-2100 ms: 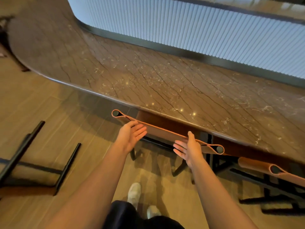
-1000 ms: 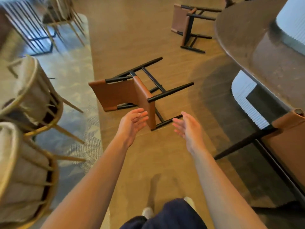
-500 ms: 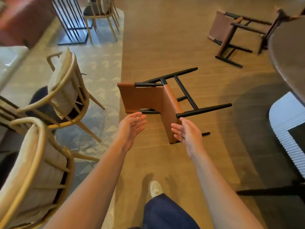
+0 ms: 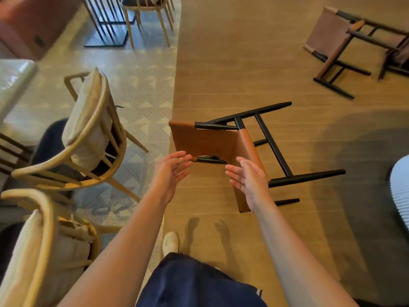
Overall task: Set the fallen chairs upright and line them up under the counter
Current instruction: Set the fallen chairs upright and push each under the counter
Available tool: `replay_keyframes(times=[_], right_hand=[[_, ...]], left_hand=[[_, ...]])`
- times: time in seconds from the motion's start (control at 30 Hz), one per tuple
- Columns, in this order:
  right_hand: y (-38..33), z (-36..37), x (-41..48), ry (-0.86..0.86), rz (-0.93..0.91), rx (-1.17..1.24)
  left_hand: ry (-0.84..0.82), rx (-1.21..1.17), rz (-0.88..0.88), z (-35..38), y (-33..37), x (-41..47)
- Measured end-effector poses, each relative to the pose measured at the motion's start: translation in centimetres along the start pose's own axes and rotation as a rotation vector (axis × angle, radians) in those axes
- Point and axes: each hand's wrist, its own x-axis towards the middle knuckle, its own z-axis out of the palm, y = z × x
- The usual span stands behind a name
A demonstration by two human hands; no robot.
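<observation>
Two or more chairs down: near chair (image 4: 208, 140) before my left hand (image 4: 171, 171), right hand (image 4: 247, 178), both spread, empty; far chair (image 4: 325, 34) untouched.

Two fallen leather chairs (image 4: 210, 140) (image 4: 325, 38), three pale wooden chairs (image 4: 88, 129) (image 4: 33, 251) (image 4: 146, 5) and two hands (image 4: 170, 173) (image 4: 247, 176) are in view

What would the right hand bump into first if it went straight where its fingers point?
Probably the fallen brown chair: the right hand aims at its leather seat, though depth is hard to judge.
</observation>
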Motion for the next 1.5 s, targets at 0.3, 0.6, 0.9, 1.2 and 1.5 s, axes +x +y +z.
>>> replay_keyframes(times=[0.3, 0.6, 0.9, 1.2, 1.5], right_hand=[[-1.1, 10.1, 10.3, 0.081, 0.046, 0.063], [-2.6, 16.9, 19.6, 0.105, 0.111, 0.102], [-4.0, 19.7, 31.4, 0.119, 0.196, 0.112], [-1.1, 20.9, 40.2, 0.162, 0.272, 0.150], [6.6, 23.2, 47.0, 0.214, 0.357, 0.230]], left_hand=[[-0.064, 0.092, -0.104, -3.6, 5.9, 14.8], [-0.074, 0.239, -0.144, -4.5, 10.4, 28.1], [0.000, 0.322, -0.149, -2.1, 11.7, 39.3], [-0.030, 0.490, -0.164, -2.3, 9.2, 49.0], [-0.104, 0.743, -0.145, -3.5, 3.0, 58.7]])
